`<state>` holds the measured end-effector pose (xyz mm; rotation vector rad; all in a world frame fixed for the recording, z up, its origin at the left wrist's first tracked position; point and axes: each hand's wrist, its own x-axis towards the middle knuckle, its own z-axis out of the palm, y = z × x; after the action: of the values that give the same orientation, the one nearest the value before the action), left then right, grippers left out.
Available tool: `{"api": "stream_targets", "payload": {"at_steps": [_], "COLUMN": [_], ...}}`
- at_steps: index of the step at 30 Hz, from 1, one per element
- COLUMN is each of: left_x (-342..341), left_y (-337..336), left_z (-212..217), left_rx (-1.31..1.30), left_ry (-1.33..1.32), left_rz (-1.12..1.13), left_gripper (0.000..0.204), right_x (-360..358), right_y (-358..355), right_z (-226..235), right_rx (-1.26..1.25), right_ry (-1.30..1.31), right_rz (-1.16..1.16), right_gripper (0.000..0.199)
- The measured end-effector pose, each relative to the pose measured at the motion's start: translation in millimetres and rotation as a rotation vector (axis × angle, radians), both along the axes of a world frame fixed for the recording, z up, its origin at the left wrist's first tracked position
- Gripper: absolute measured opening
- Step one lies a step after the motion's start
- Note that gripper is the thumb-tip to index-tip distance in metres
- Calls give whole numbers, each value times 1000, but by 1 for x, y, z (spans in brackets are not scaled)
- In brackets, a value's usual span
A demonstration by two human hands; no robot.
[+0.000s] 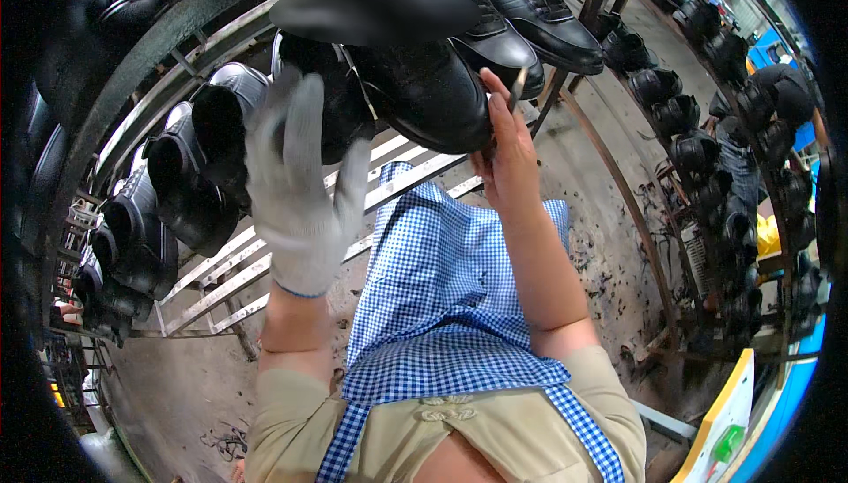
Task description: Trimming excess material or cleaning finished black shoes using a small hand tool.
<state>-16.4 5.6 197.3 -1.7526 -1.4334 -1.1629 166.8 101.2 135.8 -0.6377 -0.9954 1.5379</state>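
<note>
My left hand (300, 191), in a white knit glove, is raised with its fingers stretched out in front of a black shoe (331, 85) on the rack. It holds nothing that I can see. My bare right hand (511, 152) is at the toe of a larger-looking black leather shoe (424, 98), its fingers against or very close to the toe. Between those fingers is a thin dark stick with a pale tip (521, 82), pointing up; its exact kind is unclear. A blurred dark patch covers the upper part of this shoe.
Black shoes (181, 178) line the curved metal rack (216, 262) on the left, and two laced-looking shoes (539, 19) stand beyond my right hand. Another shoe rack (698, 156) runs along the right. Dark scraps lie on the concrete floor (601, 244). A yellow-edged board (720, 421) stands at lower right.
</note>
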Motion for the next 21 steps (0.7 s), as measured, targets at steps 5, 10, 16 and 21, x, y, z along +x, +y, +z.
{"api": "stream_targets", "payload": {"at_steps": [5, 10, 16, 21], "left_x": [-9, 22, 44, 31], "left_y": [13, -32, -62, -72], "left_z": [12, -9, -36, -72], "left_rx": [-194, -149, -294, -421], "left_ry": [147, -40, 65, -47], "left_rz": [186, -219, -625, -854], "left_gripper": [54, 56, 36, 29], "right_x": [-6, 1, -4, 15], "right_y": [-40, -82, -98, -121], "right_z": [-47, -69, -107, -141], "right_rx": [-31, -121, -850, -717], "right_ry": [67, 28, 367, 453], "right_rz": [-146, 370, 651, 970], "right_gripper": [33, 41, 58, 65]}}
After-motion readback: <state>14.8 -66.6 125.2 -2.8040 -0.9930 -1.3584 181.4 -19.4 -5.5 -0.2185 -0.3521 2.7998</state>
